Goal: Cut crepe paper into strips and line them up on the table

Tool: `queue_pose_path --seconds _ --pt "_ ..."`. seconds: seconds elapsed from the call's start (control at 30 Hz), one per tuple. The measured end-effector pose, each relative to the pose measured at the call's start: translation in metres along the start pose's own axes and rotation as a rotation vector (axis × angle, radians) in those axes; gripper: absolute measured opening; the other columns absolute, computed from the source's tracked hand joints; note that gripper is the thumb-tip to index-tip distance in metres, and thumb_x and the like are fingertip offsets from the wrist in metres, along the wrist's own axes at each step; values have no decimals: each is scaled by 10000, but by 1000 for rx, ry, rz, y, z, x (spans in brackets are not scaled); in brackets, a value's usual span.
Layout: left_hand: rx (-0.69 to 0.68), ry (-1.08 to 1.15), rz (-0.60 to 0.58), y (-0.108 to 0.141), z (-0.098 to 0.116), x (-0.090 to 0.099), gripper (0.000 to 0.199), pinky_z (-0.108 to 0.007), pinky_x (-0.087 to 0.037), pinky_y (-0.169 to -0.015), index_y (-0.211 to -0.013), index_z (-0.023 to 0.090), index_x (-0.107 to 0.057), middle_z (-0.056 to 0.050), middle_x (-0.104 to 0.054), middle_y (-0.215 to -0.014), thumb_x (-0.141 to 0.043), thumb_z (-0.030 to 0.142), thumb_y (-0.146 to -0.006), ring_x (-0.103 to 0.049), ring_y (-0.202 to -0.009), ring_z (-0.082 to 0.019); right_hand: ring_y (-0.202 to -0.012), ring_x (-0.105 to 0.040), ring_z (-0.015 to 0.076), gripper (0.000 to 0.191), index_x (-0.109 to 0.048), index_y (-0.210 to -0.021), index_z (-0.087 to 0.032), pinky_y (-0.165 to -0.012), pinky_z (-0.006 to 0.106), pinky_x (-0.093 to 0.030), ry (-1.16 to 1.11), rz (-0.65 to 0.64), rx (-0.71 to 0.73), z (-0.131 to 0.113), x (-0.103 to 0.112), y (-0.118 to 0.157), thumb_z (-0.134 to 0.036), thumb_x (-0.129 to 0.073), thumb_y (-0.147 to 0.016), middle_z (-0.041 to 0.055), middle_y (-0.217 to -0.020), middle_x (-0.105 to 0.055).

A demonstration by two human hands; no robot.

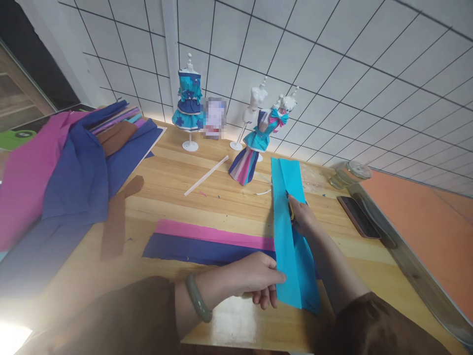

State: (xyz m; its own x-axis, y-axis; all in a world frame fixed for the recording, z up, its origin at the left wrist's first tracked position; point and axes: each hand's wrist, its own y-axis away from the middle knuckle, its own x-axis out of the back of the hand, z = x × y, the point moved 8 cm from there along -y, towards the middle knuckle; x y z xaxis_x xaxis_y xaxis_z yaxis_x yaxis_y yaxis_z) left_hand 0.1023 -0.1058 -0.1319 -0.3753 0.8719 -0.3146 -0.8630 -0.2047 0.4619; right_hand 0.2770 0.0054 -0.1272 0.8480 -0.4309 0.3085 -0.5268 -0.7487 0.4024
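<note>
A long turquoise sheet of what looks like crepe paper [286, 246] is held above the table, creased or split lengthwise. My left hand [258, 276], with a green bangle at the wrist, pinches its near left edge between thumb and fingers. My right hand [303, 217] is closed around scissors [291, 213] with a yellow and black handle. Their dark tip shows at the sheet's lengthwise line, toward its far half; most of the blades are hidden. Beneath the turquoise sheet's left side lie a pink strip [207, 232] and a dark blue strip [199, 250], side by side.
Small dress forms stand by the tiled wall: one in a blue dress [189, 106], one bare [254, 101], one in a turquoise dress [258, 138]. Coloured sheets [77, 167] pile at left. A white strip [206, 175], glass jar [349, 174] and phone [357, 217] lie around.
</note>
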Motion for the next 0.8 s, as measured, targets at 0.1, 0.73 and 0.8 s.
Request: queue_pose_path --seconds 0.1,0.73,0.8 --pt "-6 12 5 0 0 0 171 -175 -284 -285 -613 177 -384 51 -533 -431 -422 201 -778 -431 -276 -66 -330 -432 125 295 -467 -622 -220 -291 238 -305 5 8 1 -1 0 1 -440 -474 -819 -32 -388 -448" --pt "11 21 -1 0 0 0 178 -173 -293 -322 -610 172 -391 49 -527 -430 -413 184 -787 -438 -289 -62 -322 -437 117 308 -451 -625 -215 -284 223 -310 26 -15 8 -9 -3 -11 -450 -471 -822 -29 -396 -452" --pt "9 25 0 1 0 -1 198 -176 -293 -320 -591 171 -387 48 -524 -424 -410 180 -788 -440 -288 -63 -317 -429 116 312 -450 -625 -215 -280 223 -304 30 -18 10 -8 -3 -12 -457 -466 -822 -29 -389 -447"
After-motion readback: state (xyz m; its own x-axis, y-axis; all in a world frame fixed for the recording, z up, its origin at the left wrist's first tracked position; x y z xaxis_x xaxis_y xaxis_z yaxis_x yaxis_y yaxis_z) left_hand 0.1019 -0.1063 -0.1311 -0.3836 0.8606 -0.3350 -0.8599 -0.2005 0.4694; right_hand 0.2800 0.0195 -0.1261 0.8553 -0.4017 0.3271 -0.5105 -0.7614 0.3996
